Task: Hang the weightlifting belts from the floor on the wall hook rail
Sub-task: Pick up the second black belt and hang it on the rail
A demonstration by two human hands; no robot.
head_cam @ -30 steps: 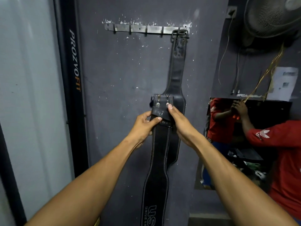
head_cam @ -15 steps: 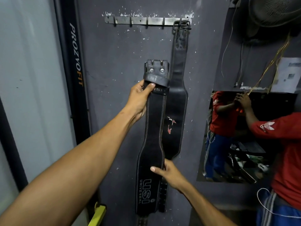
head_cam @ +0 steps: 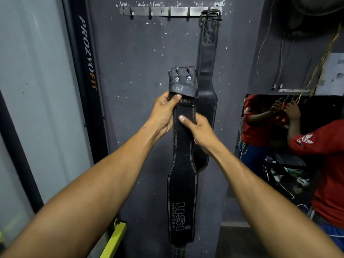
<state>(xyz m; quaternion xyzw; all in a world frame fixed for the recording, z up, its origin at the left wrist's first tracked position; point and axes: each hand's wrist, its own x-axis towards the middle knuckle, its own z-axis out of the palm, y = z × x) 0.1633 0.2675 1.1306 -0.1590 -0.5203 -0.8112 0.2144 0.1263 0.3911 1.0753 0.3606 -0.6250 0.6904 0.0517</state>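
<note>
Hands: left hand (head_cam: 163,112) and right hand (head_cam: 199,130) both grip the belt (head_cam: 183,164) below its buckle (head_cam: 181,75).
Risk: buckle misses a hook on the rail (head_cam: 160,11), and the heavy belt drops.

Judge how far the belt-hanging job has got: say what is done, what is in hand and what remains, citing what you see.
Done: one black belt hangs by its buckle from the rightmost hook of the hook rail. In hand: the USI belt, gripped near its buckle by the left hand and lower by the right hand, well below the rail. Left: raise its buckle onto a free hook.
</note>
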